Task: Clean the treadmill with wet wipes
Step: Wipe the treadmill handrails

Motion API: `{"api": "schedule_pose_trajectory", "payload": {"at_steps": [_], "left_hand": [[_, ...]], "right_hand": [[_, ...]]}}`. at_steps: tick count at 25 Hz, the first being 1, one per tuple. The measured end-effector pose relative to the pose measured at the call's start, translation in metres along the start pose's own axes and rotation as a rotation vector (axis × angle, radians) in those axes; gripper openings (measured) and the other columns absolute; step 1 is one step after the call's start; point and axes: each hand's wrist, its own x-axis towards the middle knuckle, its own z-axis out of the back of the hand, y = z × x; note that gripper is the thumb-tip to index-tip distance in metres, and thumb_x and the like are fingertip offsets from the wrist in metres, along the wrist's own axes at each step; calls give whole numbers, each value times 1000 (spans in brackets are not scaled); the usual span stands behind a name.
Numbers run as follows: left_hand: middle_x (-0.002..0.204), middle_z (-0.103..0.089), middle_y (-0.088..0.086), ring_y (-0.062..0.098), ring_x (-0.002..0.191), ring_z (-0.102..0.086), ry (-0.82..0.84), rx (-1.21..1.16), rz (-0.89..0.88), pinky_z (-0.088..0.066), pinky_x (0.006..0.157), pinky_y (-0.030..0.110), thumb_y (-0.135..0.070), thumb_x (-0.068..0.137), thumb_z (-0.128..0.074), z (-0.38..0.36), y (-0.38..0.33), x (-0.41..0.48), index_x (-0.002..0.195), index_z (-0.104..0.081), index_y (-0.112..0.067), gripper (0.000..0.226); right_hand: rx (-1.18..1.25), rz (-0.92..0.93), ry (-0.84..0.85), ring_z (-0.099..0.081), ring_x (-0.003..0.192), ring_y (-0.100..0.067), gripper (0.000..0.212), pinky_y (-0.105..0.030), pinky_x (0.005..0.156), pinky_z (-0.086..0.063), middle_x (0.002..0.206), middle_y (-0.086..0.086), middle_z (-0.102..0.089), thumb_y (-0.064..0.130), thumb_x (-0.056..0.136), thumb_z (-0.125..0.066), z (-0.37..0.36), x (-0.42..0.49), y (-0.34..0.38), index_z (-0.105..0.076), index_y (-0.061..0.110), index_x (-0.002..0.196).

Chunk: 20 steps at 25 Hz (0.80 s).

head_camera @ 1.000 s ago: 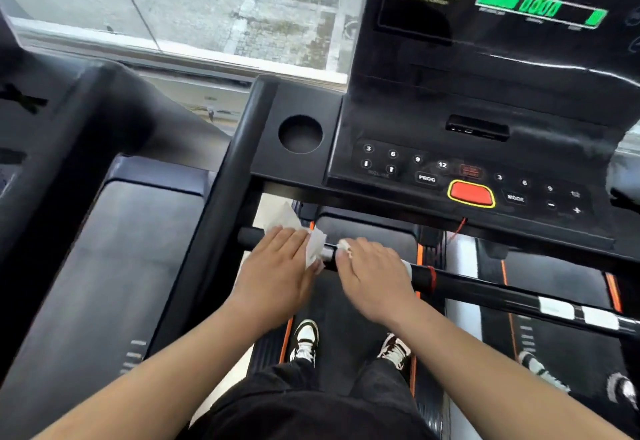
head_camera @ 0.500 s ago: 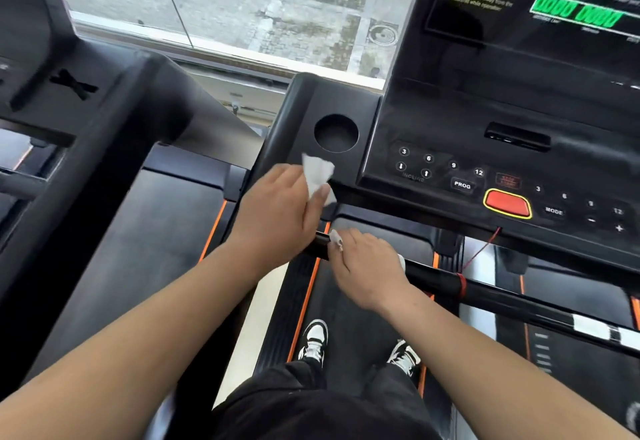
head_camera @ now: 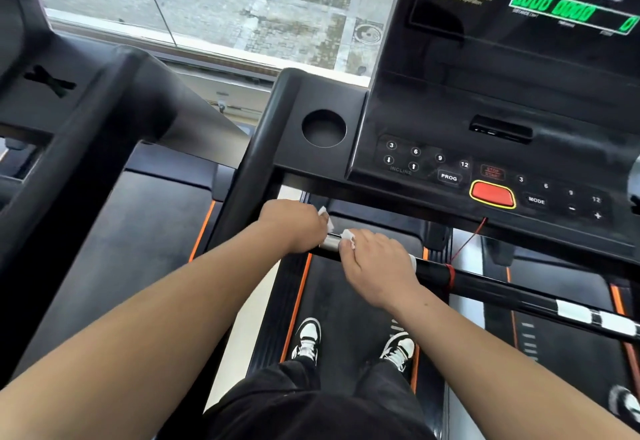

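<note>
Head view: the left hand (head_camera: 294,226) is back down on the black tubular handlebar (head_camera: 502,290), at its left end by the upright. Half a second ago it was lifted toward the console edge, wipe in its fingers. Now the fingers curl over the bar, and the crumpled white wet wipe (head_camera: 324,215) pokes out past the fingertips.

The right hand (head_camera: 377,266) has not shifted. It is wrapped over the bar just beside the left, clamped on a second white wipe (head_camera: 348,235) that shows at the thumb side.

A short silver metal sleeve (head_camera: 330,242) of the bar lies bare between the two hands.

I read this as the bar-wiping step resuming, with both wipes on the left stretch only. The long run of bar to the right and the glossy black console (head_camera: 433,120), with its red oval stop button (head_camera: 491,194), look still to do. I cannot tell from sheen alone.

Note: the keypad sits close above the hands, so a stray press is possible.
</note>
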Motion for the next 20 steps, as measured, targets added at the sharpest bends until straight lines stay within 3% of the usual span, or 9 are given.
{"api": "schedule_pose_trajectory", "payload": {"at_steps": [3,5,7,9,11,14,16,18,20], "left_hand": [[107,-74,7,32,105,-67,-385,-208,26,-44,84,40,-41,109,-27,-33,-6,-31,108,-71,-16,50],[137,-66,4,27,134,-55,-581,-560,-87,-39,113,37,-39,109,-31,-63,-18,-77,135,-65,-12,51],[155,-46,-13,4,147,-37,-533,-939,-64,-25,118,14,-45,109,-31,-86,-35,-121,158,-39,-21,56],[139,-54,-32,-11,131,-47,-347,-1340,63,-32,103,4,-50,108,-31,-88,-51,-140,147,-47,-43,42],[108,-69,-22,-2,107,-64,-237,-1817,322,-44,83,13,-44,109,-36,-80,-54,-127,109,-63,-37,28],[83,-59,12,26,76,-59,-52,-2418,742,-41,68,31,-17,97,-45,-71,-32,-99,89,-60,-16,17],[86,-64,18,31,80,-61,-177,-2646,752,-47,73,36,-9,92,-46,-66,-25,-84,85,-67,-11,22],[108,-68,20,32,102,-66,-302,-2888,670,-52,95,42,-22,102,-39,-57,-24,-66,100,-70,-8,34],[109,-69,21,34,109,-65,-371,-3139,550,-44,112,46,-31,102,-34,-46,-28,-51,100,-71,-3,47]], "right_hand": [[5,-6,8,-62,97,-28,33,-42,82,-45,105,0,-67,40,106,-21,1,2,0,-47,26,93],[-13,4,-8,-62,98,-28,37,-42,82,-45,106,0,-68,41,106,-20,0,0,1,-52,25,97],[-18,6,-12,-62,99,-29,40,-42,83,-44,107,0,-67,41,106,-21,-1,1,2,-56,23,102],[-13,-3,-9,-62,99,-29,36,-42,83,-42,106,-1,-67,41,107,-22,-1,1,1,-52,23,97],[-15,-5,-6,-61,98,-28,34,-41,81,-40,105,0,-66,41,107,-21,-2,2,1,-47,25,93],[-8,0,-5,-61,100,-28,43,-42,85,-42,107,1,-66,43,106,-19,-4,3,2,-57,22,103],[-12,2,-11,-61,101,-28,47,-43,87,-43,109,0,-66,43,106,-19,-5,3,4,-60,20,112],[-37,-11,-15,-61,102,-28,48,-43,87,-43,109,-1,-66,43,106,-20,-6,5,7,-61,20,114],[-46,-9,-4,-61,102,-29,47,-44,87,-44,108,-2,-66,43,106,-21,-7,9,13,-61,20,109]]}}
